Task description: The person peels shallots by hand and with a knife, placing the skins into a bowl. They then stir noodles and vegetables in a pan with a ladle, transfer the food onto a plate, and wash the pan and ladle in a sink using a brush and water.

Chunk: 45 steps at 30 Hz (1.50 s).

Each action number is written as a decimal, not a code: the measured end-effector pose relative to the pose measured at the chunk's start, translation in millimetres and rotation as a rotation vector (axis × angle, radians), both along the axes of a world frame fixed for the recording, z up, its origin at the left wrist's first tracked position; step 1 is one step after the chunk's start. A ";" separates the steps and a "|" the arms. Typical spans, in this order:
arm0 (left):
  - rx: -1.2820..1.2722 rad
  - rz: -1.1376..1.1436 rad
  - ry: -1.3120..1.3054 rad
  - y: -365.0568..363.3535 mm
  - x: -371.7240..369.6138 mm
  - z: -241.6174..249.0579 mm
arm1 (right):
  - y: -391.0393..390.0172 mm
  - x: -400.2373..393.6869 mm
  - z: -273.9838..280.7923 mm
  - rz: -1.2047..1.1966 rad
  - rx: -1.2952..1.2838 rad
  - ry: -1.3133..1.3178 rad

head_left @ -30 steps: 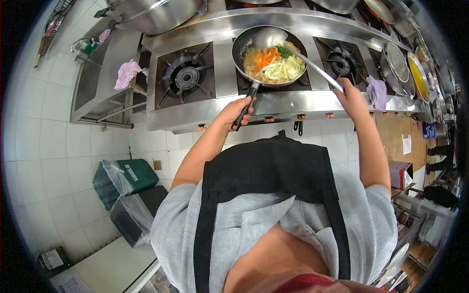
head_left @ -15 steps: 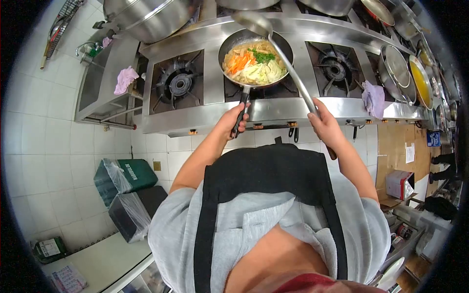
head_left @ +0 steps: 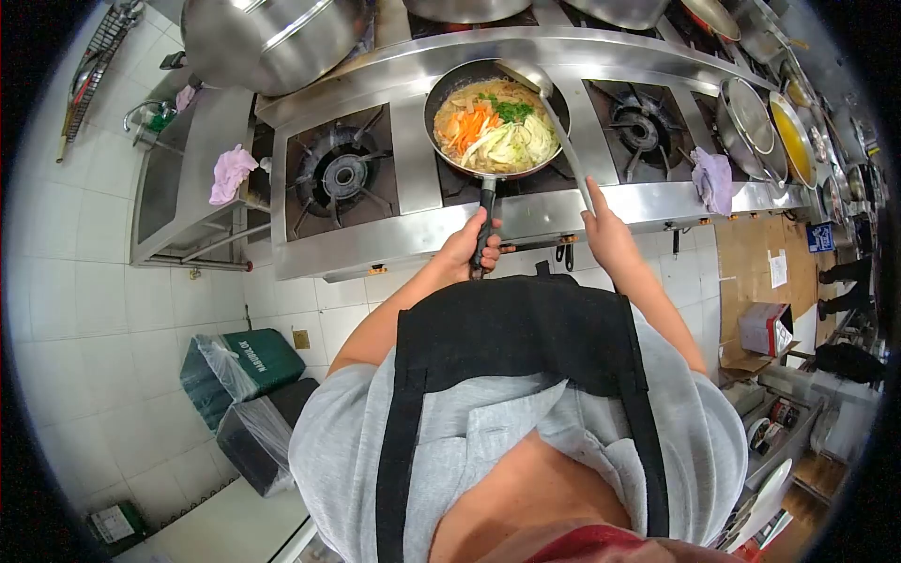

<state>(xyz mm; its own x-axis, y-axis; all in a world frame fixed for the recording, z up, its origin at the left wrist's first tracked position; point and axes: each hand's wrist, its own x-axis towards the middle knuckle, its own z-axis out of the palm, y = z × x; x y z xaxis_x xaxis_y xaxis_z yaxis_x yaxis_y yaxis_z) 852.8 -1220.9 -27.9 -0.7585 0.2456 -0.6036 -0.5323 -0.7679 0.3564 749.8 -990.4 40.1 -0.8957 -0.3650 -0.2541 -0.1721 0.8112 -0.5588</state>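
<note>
A frying pan (head_left: pixel 435 97) sits over a burner in the middle of the steel stove. In it are shredded carrot (head_left: pixel 466 129), sliced cabbage (head_left: pixel 527 141), chopped green herbs (head_left: pixel 512 112) and a pale brown mixture underneath. My left hand (head_left: pixel 472 244) is wrapped round the pan's black handle (head_left: pixel 487 211). Closed on the long shaft of a ladle (head_left: pixel 561 131) is my right hand (head_left: pixel 606 231), at the stove's front edge. The ladle's metal bowl overlaps the pan's far right rim, its open side facing away from me.
Bare burners flank the pan at left (head_left: pixel 343 175) and right (head_left: pixel 640 129). Large steel pots (head_left: pixel 282 42) stand along the back. A purple cloth (head_left: pixel 712 181) hangs over the front edge beside several stacked strainers and bowls (head_left: pixel 749 117). Lined bins (head_left: pixel 266 364) stand at lower left.
The ladle's bowl has come down and to the right, from above the pan's far left rim to its far right rim. My right hand has shifted slightly left.
</note>
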 end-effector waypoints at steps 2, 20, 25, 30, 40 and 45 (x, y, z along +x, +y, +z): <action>0.025 -0.020 -0.003 -3.4 0.7 1.1 | -14.9 3.0 -10.0 -0.044 0.049 -0.065; -0.072 -0.101 -0.004 -52.0 6.5 0.2 | 31.9 -60.6 82.0 0.726 0.682 0.609; -0.189 -0.136 0.043 -68.3 -6.5 4.7 | 49.2 -63.5 64.2 0.602 0.573 0.702; -0.160 -0.055 -0.038 -39.9 -1.0 10.6 | 60.4 -30.6 2.9 0.134 -0.062 0.401; -0.229 -0.105 -0.029 -31.7 15.6 12.0 | 24.9 23.3 8.1 -0.219 -0.534 -0.204; -0.167 -0.100 0.027 -40.7 23.3 9.9 | 36.6 39.2 7.1 -0.179 -0.813 -0.198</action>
<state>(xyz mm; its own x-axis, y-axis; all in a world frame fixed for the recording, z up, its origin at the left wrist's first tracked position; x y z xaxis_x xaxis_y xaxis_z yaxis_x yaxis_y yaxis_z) 876.1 -1261.6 -18.0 -0.7519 0.2190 -0.6218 -0.5916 -0.6403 0.4898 788.9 -953.8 47.2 -0.9239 -0.3592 -0.1322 0.0826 0.1504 -0.9852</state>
